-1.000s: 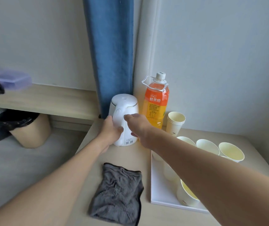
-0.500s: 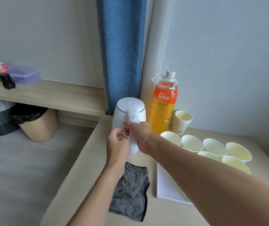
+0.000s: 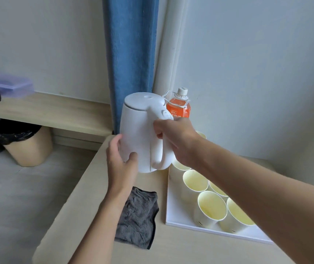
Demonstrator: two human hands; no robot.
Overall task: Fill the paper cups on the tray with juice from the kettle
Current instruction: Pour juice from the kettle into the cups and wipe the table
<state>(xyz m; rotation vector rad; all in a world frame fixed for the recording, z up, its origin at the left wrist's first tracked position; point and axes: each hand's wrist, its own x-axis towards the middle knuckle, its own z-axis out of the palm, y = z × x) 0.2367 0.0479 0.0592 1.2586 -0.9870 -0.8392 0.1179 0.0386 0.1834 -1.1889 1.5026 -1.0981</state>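
Kettle (image 3: 140,130), rigid, smooth-sided, probably heavy with juice (level hidden): right grip (image 3: 178,139) clamped round handle (image 3: 157,158), left grip (image 3: 120,161) curled round lower wall for steadying.

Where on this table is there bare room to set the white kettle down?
Bare wood lies on the beige table between the grey fleece cloth and the table's left edge, behind the cloth beside the white tray, and along the near edge. The tray is packed with paper cups; the orange juice bottle fills the back corner.
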